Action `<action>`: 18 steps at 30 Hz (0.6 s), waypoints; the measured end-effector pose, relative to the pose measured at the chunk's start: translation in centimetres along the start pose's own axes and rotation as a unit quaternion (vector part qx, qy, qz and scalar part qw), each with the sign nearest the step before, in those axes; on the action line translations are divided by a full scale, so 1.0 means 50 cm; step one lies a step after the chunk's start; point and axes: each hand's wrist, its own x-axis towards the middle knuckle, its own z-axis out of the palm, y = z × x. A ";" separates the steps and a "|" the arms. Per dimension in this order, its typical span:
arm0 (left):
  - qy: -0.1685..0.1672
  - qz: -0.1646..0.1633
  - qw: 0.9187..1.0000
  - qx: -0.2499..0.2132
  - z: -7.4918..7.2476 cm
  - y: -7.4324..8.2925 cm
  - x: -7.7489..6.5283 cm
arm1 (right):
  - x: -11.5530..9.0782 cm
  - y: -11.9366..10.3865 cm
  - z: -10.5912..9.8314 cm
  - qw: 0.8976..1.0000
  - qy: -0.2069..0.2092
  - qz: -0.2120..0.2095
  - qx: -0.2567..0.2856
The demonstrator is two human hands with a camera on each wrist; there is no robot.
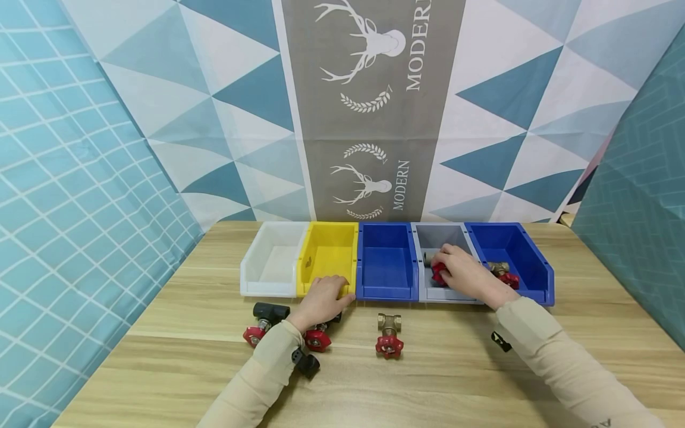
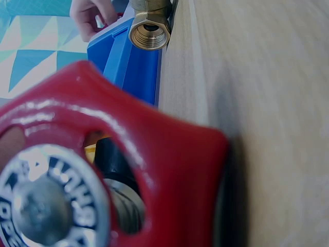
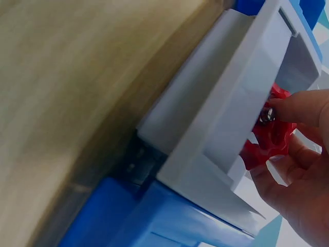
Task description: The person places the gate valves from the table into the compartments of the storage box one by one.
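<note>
Fingers of right hand (image 1: 467, 274) curl round red-wheeled valve (image 1: 439, 272) inside grey bin (image 1: 428, 236), lowering it; left hand (image 1: 321, 300) rests relaxed on yellow bin (image 1: 327, 249) front, steadying it.

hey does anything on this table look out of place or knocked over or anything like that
Nothing looks damaged or spilled. The five bins stand in a straight row. Three red-handled valves lie loose on the table in front, the brass valve by itself. The right hand holds a red-handled valve inside the grey bin.
</note>
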 end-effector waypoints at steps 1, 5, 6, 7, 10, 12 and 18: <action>0.000 0.000 1.000 0.000 0.000 0.000 0.000 | -0.001 0.000 0.003 1.000 0.000 0.002 0.000; -0.001 -0.002 1.000 0.001 -0.002 0.002 -0.001 | -0.006 0.000 0.012 1.000 0.006 -0.003 -0.004; -0.002 -0.002 1.000 0.001 -0.002 0.002 -0.001 | -0.007 0.001 0.014 1.000 0.004 -0.004 -0.005; -0.002 -0.003 1.000 0.002 -0.002 0.002 -0.001 | -0.008 0.002 0.016 1.000 0.003 -0.005 -0.007; -0.002 -0.002 1.000 0.003 -0.002 0.003 -0.001 | -0.011 0.003 0.020 1.000 0.002 -0.007 -0.013; -0.001 0.000 1.000 0.003 -0.002 0.002 -0.001 | -0.013 0.004 0.023 1.000 0.005 -0.011 -0.014; 0.002 0.001 1.000 0.004 -0.001 0.001 -0.001 | -0.015 0.003 0.024 1.000 0.008 -0.017 -0.017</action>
